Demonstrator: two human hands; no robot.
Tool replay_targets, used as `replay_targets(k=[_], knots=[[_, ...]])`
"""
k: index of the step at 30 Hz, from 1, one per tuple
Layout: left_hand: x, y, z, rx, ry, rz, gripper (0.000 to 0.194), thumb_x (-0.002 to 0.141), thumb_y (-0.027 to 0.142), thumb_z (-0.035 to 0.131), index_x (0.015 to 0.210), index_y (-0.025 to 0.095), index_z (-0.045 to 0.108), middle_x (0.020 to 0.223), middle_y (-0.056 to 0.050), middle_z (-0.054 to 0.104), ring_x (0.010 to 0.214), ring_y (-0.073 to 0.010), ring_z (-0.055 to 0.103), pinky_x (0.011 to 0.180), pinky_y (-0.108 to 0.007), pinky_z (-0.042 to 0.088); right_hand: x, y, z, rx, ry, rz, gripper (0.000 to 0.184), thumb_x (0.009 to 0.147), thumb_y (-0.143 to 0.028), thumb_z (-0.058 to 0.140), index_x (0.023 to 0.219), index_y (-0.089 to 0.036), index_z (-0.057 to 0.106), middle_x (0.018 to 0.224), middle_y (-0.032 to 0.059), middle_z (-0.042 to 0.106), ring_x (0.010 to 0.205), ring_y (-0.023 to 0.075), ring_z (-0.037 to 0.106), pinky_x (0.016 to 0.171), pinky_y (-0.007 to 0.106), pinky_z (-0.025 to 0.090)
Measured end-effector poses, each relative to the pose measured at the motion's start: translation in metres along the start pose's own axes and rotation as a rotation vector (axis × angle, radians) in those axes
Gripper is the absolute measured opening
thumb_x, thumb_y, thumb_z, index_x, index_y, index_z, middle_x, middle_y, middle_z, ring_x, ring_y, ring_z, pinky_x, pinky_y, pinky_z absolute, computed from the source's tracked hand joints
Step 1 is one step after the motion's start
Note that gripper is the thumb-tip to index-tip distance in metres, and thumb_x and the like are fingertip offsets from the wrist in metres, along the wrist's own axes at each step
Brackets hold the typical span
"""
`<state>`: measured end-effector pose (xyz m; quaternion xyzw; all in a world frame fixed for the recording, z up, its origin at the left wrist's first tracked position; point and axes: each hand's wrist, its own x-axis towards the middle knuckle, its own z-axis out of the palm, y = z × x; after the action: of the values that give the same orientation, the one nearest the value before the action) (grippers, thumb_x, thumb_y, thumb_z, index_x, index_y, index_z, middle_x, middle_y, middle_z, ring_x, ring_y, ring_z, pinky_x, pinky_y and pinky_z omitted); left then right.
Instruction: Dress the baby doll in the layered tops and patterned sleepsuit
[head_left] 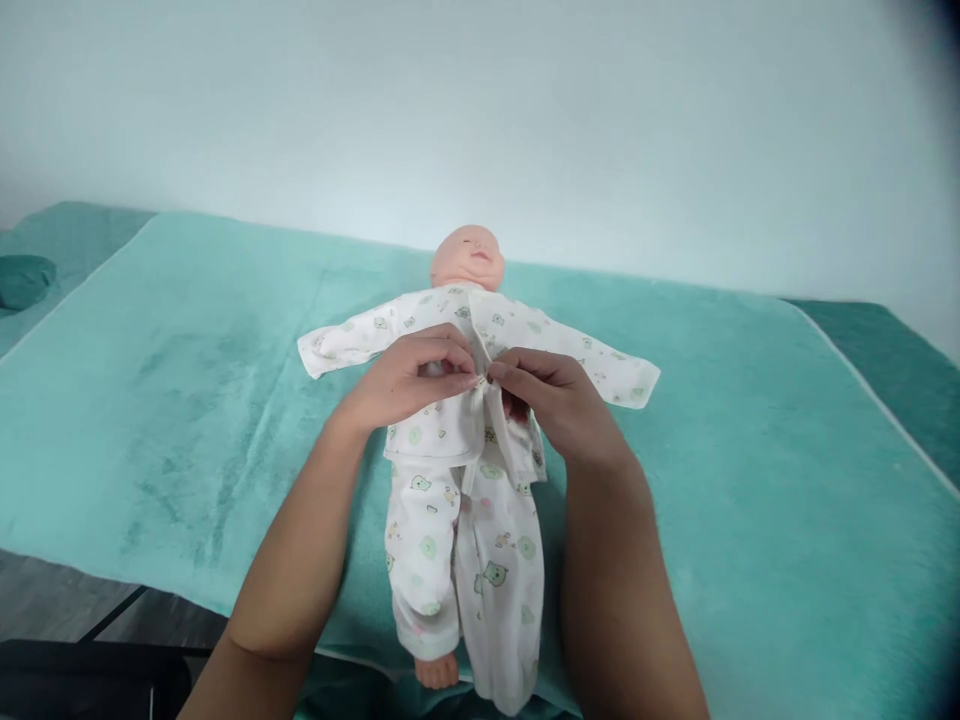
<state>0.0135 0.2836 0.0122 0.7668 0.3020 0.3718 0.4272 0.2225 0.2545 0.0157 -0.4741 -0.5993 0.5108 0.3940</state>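
A baby doll (466, 257) lies on its back, dressed in a white printed jacket (427, 430) and matching pants (499, 560). Both jacket sleeves stretch out to the sides. My left hand (420, 370) pinches the jacket's front edge at mid-chest, thumb against fingertips. Close beside it, my right hand (551, 390) pinches the other front edge. The fingertips nearly meet at the opening, and the small fastening between them is too hidden to make out. Below my hands the jacket's lower front hangs parted. One bare foot (436, 671) shows at a pant leg; the other pant leg covers its foot.
A teal towel (225, 400) covers the table under the doll, with darker teal cloth at both far ends. A pale wall (480, 120) stands behind. At the lower left are a dark object (90, 680) and the grey floor.
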Motion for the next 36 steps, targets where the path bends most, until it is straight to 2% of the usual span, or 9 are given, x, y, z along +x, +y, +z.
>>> replay_targets(k=[6, 12, 16, 23, 26, 30, 36], knots=[[0.001, 0.0002, 0.0029, 0.015, 0.035, -0.02, 0.013, 0.091, 0.032, 0.066, 0.083, 0.022, 0.066, 0.095, -0.004, 0.064, 0.081, -0.0151, 0.058, 0.069, -0.029, 0.046, 0.0019, 0.0039, -0.0028, 0.042, -0.023, 0.019, 0.044, 0.092, -0.054, 0.065, 0.064, -0.02, 0.064, 0.058, 0.0001, 0.06, 0.052, 0.0114, 0.052, 0.05, 0.026, 0.041], [0.0027, 0.0002, 0.0047, 0.04, 0.027, -0.033, 0.013, 0.091, 0.03, 0.065, 0.082, 0.021, 0.064, 0.095, -0.003, 0.063, 0.08, -0.0143, 0.056, 0.069, -0.028, 0.046, 0.0036, 0.0084, -0.0042, 0.134, -0.039, 0.041, 0.027, 0.09, -0.048, 0.07, 0.087, -0.021, 0.068, 0.066, -0.0015, 0.063, 0.053, 0.0106, 0.055, 0.047, 0.023, 0.04], [0.0031, -0.0002, 0.0052, 0.052, 0.024, -0.04, 0.013, 0.091, 0.028, 0.066, 0.08, 0.021, 0.064, 0.094, -0.003, 0.063, 0.079, -0.0136, 0.055, 0.067, -0.028, 0.044, 0.0029, 0.0091, -0.0061, 0.131, -0.078, 0.027, 0.025, 0.085, -0.042, 0.077, 0.095, -0.021, 0.067, 0.069, -0.0035, 0.06, 0.057, 0.01, 0.056, 0.047, 0.022, 0.04], [0.0029, 0.0025, 0.0051, 0.053, 0.012, -0.062, 0.019, 0.092, 0.034, 0.065, 0.078, 0.021, 0.065, 0.093, -0.003, 0.061, 0.078, -0.0137, 0.054, 0.066, -0.028, 0.043, 0.0003, 0.0046, -0.0035, 0.057, -0.102, -0.013, 0.027, 0.082, -0.039, 0.08, 0.093, -0.022, 0.062, 0.07, -0.006, 0.054, 0.056, 0.0078, 0.045, 0.049, 0.023, 0.038], [0.0026, 0.0049, 0.0074, 0.061, 0.014, -0.085, 0.017, 0.088, 0.032, 0.069, 0.076, 0.02, 0.064, 0.092, -0.002, 0.059, 0.076, -0.0127, 0.052, 0.065, -0.028, 0.042, 0.0, 0.0043, -0.0009, 0.034, -0.096, -0.029, 0.027, 0.082, -0.036, 0.081, 0.09, -0.022, 0.06, 0.073, -0.0053, 0.053, 0.062, 0.0089, 0.047, 0.052, 0.023, 0.039], [0.0024, 0.0046, 0.0093, 0.054, 0.04, -0.1, 0.015, 0.087, 0.024, 0.067, 0.074, 0.019, 0.062, 0.09, -0.001, 0.057, 0.075, -0.0115, 0.049, 0.064, -0.027, 0.04, 0.0004, 0.0061, -0.001, 0.032, -0.103, -0.053, 0.027, 0.082, -0.035, 0.081, 0.092, -0.022, 0.059, 0.077, -0.0041, 0.056, 0.066, 0.0099, 0.05, 0.055, 0.023, 0.041], [0.0015, -0.0045, -0.0003, -0.078, -0.037, -0.055, 0.015, 0.092, 0.03, 0.066, 0.081, 0.019, 0.064, 0.095, -0.003, 0.058, 0.08, -0.0125, 0.051, 0.069, -0.028, 0.04, 0.0011, 0.0063, -0.0008, 0.058, -0.109, -0.047, 0.028, 0.082, -0.037, 0.082, 0.092, -0.022, 0.06, 0.076, -0.0043, 0.056, 0.063, 0.0091, 0.049, 0.052, 0.023, 0.039]])
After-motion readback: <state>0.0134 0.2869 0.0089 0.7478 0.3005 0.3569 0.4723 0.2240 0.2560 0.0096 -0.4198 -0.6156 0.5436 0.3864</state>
